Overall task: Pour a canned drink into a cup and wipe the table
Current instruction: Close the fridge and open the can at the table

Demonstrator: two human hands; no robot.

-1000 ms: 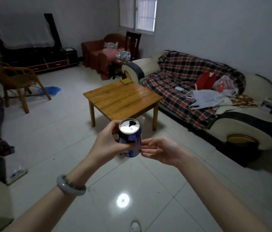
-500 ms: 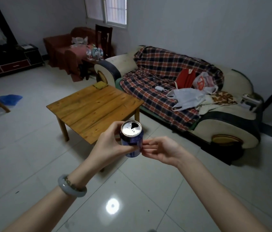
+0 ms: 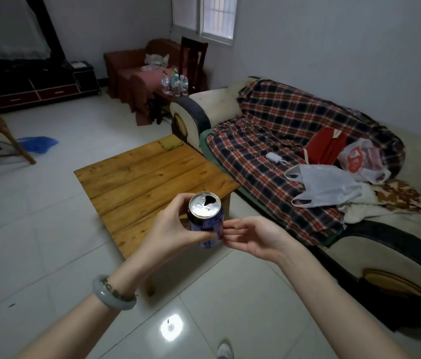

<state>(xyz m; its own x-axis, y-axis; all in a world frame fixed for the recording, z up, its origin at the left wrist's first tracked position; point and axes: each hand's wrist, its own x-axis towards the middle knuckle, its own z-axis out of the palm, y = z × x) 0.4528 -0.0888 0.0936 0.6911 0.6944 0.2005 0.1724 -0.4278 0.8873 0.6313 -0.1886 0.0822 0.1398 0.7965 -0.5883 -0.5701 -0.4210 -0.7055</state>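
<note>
Holding the open blue can (image 3: 205, 221) in mid-air before the tabletop (image 3: 139, 174), the left hand (image 3: 170, 237) has its grip clamped round it; the right hand (image 3: 253, 239), grip apart, touches its side. Its label is too blurred to read. A yellow cloth (image 3: 170, 144) lies at the tabletop's far corner, near a plaid-draped sofa (image 3: 269, 130).

Can (image 3: 205, 220): dark blue body with pale print, silver top, mouth already open and showing dark. It is held near upright in mid-air, seen against the near edge of the table, with the left hand (image 3: 170, 229) wrapped round its side and the right hand (image 3: 251, 235) palm-up, fingertips touching its lower right side. Table (image 3: 152, 177): low, yellow-brown wooden planks, top bare but for a small yellowish cloth (image 3: 170, 144) lying flat at its far corner.
</note>
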